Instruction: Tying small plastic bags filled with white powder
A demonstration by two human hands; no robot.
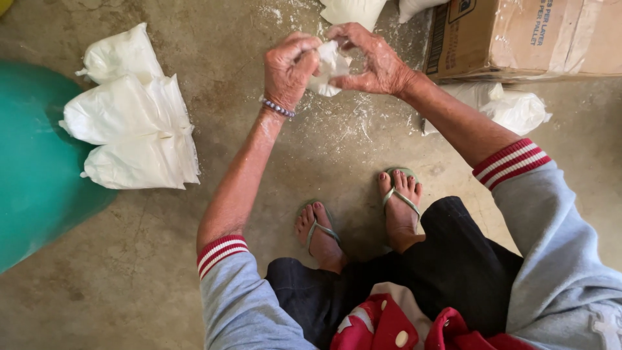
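Both my hands hold one small clear plastic bag of white powder (330, 70) out in front of me, above the concrete floor. My left hand (289, 67) is clenched on the bag's left side, a beaded bracelet on its wrist. My right hand (371, 58) pinches the bag's top and right side with its fingers. Spilled white powder dusts the floor (350, 129) just under the bag.
Three filled white bags (133, 123) lie stacked at the left beside a teal tub (32, 168). A cardboard box (518, 35) stands at the top right, with more white bags (512, 107) below it and behind (353, 10). My sandalled feet (359, 217) rest below.
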